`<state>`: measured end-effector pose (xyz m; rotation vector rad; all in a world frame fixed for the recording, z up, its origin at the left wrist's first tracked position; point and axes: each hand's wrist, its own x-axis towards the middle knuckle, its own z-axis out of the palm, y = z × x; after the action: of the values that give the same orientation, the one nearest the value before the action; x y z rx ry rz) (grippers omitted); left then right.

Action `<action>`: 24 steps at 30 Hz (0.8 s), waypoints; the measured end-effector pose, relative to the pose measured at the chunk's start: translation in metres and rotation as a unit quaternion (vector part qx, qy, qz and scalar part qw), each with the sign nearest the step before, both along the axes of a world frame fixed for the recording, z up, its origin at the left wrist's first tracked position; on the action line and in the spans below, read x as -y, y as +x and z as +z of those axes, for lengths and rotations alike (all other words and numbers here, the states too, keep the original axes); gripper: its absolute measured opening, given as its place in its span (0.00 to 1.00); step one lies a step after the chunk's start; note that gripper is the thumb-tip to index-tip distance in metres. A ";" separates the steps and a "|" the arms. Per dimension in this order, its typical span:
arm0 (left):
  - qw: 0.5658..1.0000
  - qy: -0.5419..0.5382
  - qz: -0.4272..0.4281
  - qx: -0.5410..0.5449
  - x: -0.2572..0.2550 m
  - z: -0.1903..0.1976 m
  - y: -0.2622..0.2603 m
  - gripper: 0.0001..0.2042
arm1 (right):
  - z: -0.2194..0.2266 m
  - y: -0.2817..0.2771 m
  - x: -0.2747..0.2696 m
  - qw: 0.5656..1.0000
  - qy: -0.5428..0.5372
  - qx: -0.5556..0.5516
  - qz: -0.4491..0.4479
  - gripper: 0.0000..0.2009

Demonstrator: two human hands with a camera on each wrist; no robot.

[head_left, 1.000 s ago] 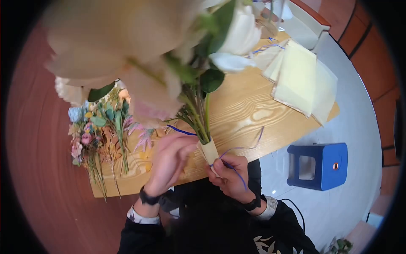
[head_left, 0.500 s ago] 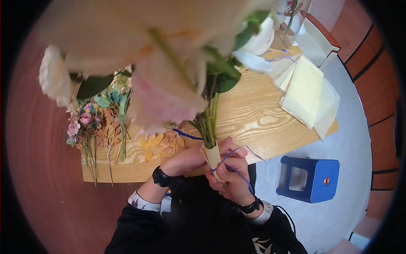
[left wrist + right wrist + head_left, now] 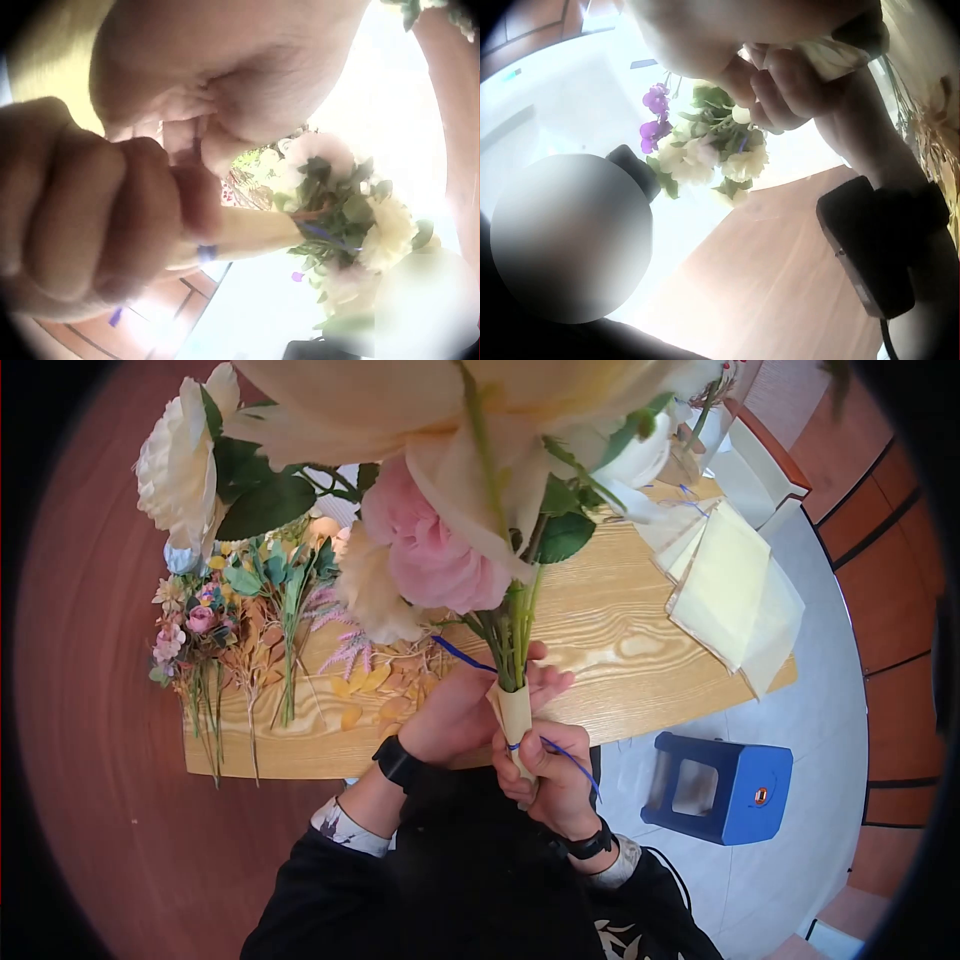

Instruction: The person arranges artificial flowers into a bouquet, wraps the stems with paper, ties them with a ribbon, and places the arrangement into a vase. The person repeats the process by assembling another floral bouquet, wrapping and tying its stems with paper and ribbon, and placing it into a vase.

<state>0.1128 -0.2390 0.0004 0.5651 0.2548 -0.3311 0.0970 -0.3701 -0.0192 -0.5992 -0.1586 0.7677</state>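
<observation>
A bouquet of artificial flowers, with a pink flower (image 3: 440,545) and large cream ones, rises toward the head camera. Its green stems (image 3: 512,635) run down into a beige paper wrap (image 3: 514,710). My right hand (image 3: 550,768) grips the lower end of that wrap, fingers curled round it. A blue ribbon (image 3: 570,758) circles the paper at the thumb, its tail hanging over this hand. My left hand (image 3: 455,712) reaches behind the wrap, extended fingers showing on the far side; the wrap hides part of it. Another blue piece (image 3: 462,653) sticks out left of the stems.
On the wooden table (image 3: 600,630), loose flower stems (image 3: 205,630) and orange leaves (image 3: 370,682) lie at the left. Pale yellow wrapping sheets (image 3: 725,590) lie at the right edge. A blue stool (image 3: 730,785) stands on the floor beyond.
My left hand has moved right, behind the wrap. The long loose ribbon to the right has drawn in, leaving a short tail. The right hand keeps its grip; the bouquet shows lower in view.
</observation>
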 end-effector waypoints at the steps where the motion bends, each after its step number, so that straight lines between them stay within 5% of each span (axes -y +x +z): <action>1: 1.000 0.012 0.020 0.001 -0.003 -0.003 0.001 0.13 | 0.000 0.001 0.000 1.000 0.000 0.000 -0.002 0.16; 6: 0.992 -0.056 0.083 -0.081 -0.011 -0.024 -0.006 0.11 | -0.002 0.004 -0.001 0.993 -0.037 0.018 -0.106 0.16; 9: 0.979 -0.176 0.086 0.058 -0.013 -0.025 -0.008 0.11 | 0.001 -0.003 -0.005 0.988 -0.088 0.015 -0.125 0.16; 11: 0.988 -0.006 0.077 0.134 -0.013 -0.008 -0.007 0.14 | -0.005 0.001 -0.004 0.983 -0.115 0.026 -0.144 0.16; 15: 0.985 0.036 0.075 0.152 -0.013 0.003 -0.011 0.15 | -0.008 0.005 -0.005 0.968 -0.137 0.071 -0.197 0.16; 18: 0.966 0.177 0.081 0.171 -0.012 0.015 -0.016 0.14 | -0.009 0.007 -0.002 0.965 -0.132 0.097 -0.202 0.16; 19: 0.893 0.414 0.011 0.178 -0.012 0.029 -0.021 0.11 | -0.010 0.006 -0.001 0.965 -0.135 0.096 -0.204 0.16; 20: 0.760 0.624 -0.058 0.173 -0.012 0.035 -0.024 0.09 | -0.010 0.006 -0.001 0.964 -0.138 0.094 -0.205 0.16; 21: 0.761 0.623 -0.057 0.172 -0.011 0.032 -0.024 0.09 | -0.011 0.005 -0.001 0.964 -0.141 0.091 -0.205 0.15; 23: 0.605 0.720 -0.028 0.339 -0.010 0.026 -0.025 0.03 | -0.013 0.005 -0.002 0.965 -0.156 0.089 -0.193 0.17; 24: 0.605 0.720 -0.027 0.339 -0.011 0.027 -0.024 0.03 | -0.014 0.004 -0.002 0.964 -0.169 0.086 -0.184 0.19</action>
<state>0.0892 -0.2282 0.0273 2.2748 -0.3374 0.1510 0.1014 -0.3684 -0.0331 -0.9905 -0.0705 0.3800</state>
